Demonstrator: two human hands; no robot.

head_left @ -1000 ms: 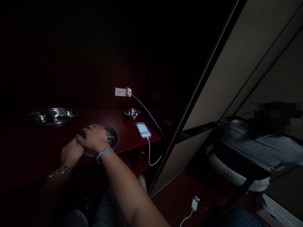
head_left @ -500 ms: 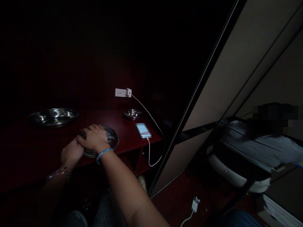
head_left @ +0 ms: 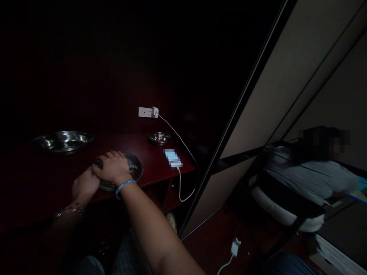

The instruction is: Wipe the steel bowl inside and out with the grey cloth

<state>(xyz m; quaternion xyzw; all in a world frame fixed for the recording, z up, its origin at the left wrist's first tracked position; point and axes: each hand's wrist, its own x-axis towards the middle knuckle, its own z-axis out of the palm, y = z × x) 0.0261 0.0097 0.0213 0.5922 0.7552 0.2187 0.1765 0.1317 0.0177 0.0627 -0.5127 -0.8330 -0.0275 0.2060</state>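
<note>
A round metal dish (head_left: 140, 173) sits near the front edge of the dark red desk. Over it lies my right hand (head_left: 113, 166), fingers together and curled down on something dark that is mostly hidden; a patch with a pale mesh-like pattern (head_left: 132, 165) shows beside the palm. My left hand (head_left: 86, 185) is closed at the dish's left side, touching the right hand's thumb. Its fingertips are hidden, so what it grips cannot be made out. A blue wristband (head_left: 125, 187) is on my right wrist, a chain bracelet on my left.
A large shiny metal bowl (head_left: 64, 143) stands at the left, a small metal bowl (head_left: 159, 138) at the back right. A phone (head_left: 172, 158) lies charging, its white cable (head_left: 180, 187) hanging off the desk (head_left: 156, 173) from the wall socket (head_left: 145, 112). Beyond a partition (head_left: 246, 114) sits another person (head_left: 309, 175).
My hands hold nearly the same place on the dish. The whole view has shifted slightly. The seated person at the right has moved their head and arm a little.
</note>
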